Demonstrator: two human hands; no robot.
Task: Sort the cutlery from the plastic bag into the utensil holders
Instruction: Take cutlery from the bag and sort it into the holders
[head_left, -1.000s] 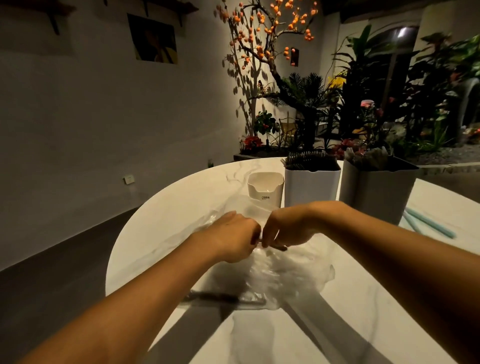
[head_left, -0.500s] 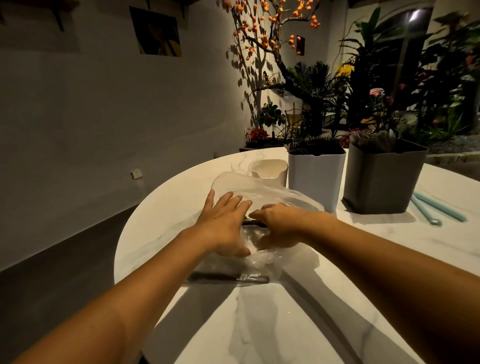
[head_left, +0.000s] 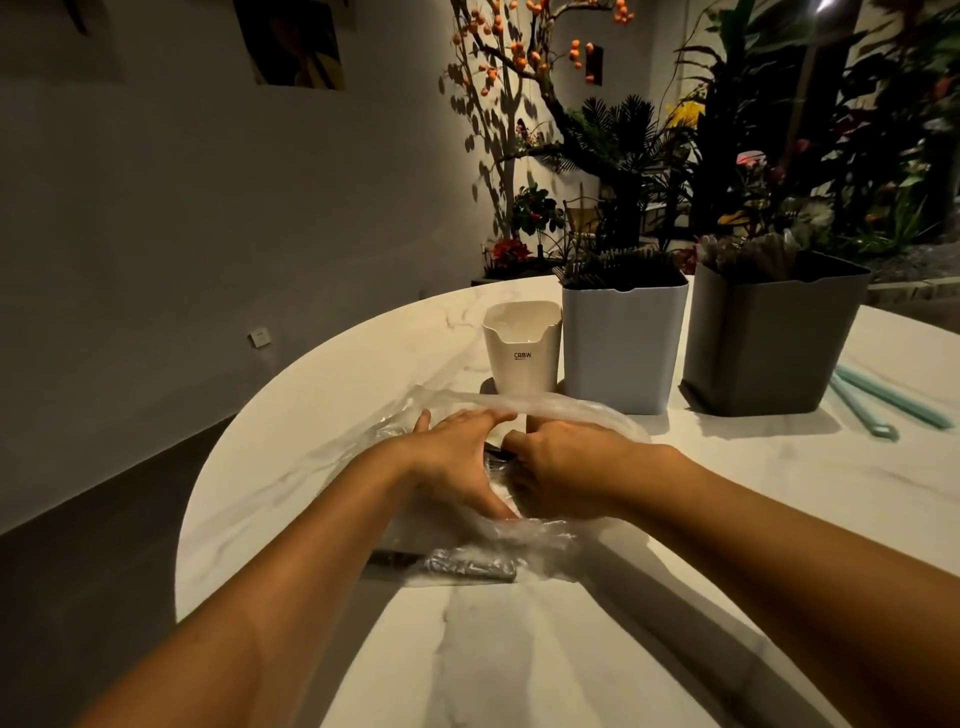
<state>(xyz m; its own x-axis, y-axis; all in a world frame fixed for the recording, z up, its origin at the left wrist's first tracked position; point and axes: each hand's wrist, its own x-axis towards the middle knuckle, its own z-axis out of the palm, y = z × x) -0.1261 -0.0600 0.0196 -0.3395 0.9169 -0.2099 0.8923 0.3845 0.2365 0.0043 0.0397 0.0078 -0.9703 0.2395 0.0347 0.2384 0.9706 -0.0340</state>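
A dimly lit café or restaurant corner, perhaps a home patio: a round white marble surface (head_left: 519, 649) stands by a plain wall with an unframed picture (head_left: 296, 44). Behind it crowd potted palms (head_left: 618, 140), flowers and a decorative tree with orange fruits (head_left: 519, 57), lit from above.

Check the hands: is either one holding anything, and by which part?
Right hand curls round a dark piece of cutlery inside the plastic bag; which part cannot be told. Left hand lies flat on the bag, gripping nothing.
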